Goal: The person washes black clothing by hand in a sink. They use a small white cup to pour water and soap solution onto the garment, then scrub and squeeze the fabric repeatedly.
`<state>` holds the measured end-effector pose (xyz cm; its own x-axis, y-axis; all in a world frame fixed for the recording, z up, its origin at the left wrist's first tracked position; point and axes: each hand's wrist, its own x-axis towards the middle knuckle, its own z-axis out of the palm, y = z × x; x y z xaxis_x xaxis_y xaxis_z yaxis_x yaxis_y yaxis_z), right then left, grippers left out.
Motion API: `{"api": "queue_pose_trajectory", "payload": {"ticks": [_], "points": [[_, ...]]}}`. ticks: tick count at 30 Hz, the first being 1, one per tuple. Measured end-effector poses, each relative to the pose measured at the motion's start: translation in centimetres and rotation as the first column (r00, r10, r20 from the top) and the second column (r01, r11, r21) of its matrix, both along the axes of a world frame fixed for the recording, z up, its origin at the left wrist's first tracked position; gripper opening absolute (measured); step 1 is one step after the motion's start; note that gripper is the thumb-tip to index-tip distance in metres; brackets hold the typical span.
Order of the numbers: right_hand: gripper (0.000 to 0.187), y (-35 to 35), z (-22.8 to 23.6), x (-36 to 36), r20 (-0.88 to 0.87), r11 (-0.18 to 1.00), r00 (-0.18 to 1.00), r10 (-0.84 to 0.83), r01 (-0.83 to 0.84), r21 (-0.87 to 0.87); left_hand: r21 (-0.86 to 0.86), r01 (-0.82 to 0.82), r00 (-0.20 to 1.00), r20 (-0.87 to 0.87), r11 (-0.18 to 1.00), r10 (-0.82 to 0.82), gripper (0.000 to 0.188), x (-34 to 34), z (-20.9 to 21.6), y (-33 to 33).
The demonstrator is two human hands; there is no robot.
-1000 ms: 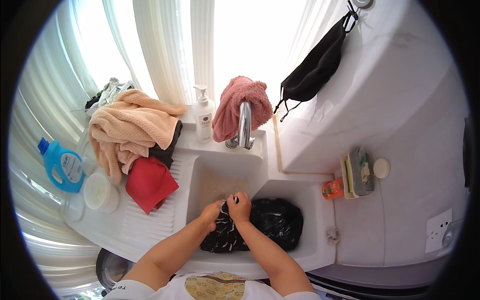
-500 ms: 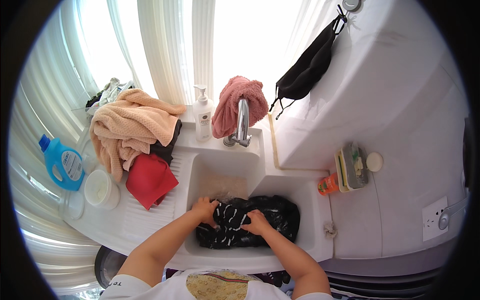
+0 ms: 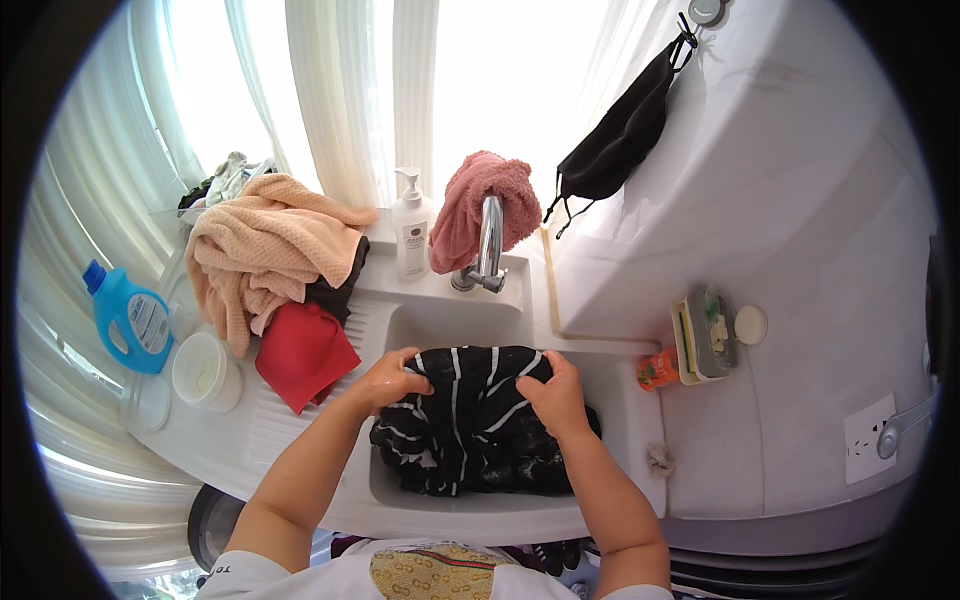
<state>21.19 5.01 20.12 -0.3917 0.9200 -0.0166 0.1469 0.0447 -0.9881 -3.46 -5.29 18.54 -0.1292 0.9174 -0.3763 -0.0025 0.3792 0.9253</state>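
A wet black garment with white stripes [image 3: 470,425] is stretched between my two hands over the white sink [image 3: 620,440]. My left hand [image 3: 395,382] grips its upper left edge, the thumb pressed on top of the cloth. At the upper right corner, my right hand [image 3: 555,392] is closed on the same garment. The lower part of the cloth lies bunched in the basin, with whitish suds on it. Behind it stands the chrome faucet [image 3: 490,240], a pink fluffy towel [image 3: 465,215] draped over it.
Left of the basin lie a red cloth [image 3: 303,355], a peach towel [image 3: 265,240], a white tub [image 3: 207,375] and a blue detergent bottle [image 3: 135,322]. A white pump bottle [image 3: 412,235] stands behind. At right are an orange bottle [image 3: 657,371] and a container [image 3: 703,335]; a black mask [image 3: 620,135] hangs above.
Both hands have moved up and apart, lifting and spreading the striped part of the garment. It was bunched low in the basin before, with my hands closer together.
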Motion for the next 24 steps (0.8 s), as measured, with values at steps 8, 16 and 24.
{"api": "queue_pose_trajectory", "payload": {"ticks": [8,16,24], "points": [[0.048,3.9,-6.1,-4.9,0.463,0.932,0.886,-0.022,-0.149,0.331,-0.055,-0.407,0.883,-0.278,0.912,0.378,0.054,-1.4,-8.6,3.1],[0.064,2.9,-18.8,-7.3,0.844,0.815,0.536,0.004,-0.490,0.308,-0.269,-0.151,0.599,-0.790,0.951,-0.129,0.080,3.3,-17.2,6.4],[0.056,3.9,-23.6,-9.9,0.944,0.805,0.257,0.209,-0.593,-0.017,-0.401,-0.005,0.364,-0.854,0.916,-0.372,0.057,3.3,-21.2,7.3]]}}
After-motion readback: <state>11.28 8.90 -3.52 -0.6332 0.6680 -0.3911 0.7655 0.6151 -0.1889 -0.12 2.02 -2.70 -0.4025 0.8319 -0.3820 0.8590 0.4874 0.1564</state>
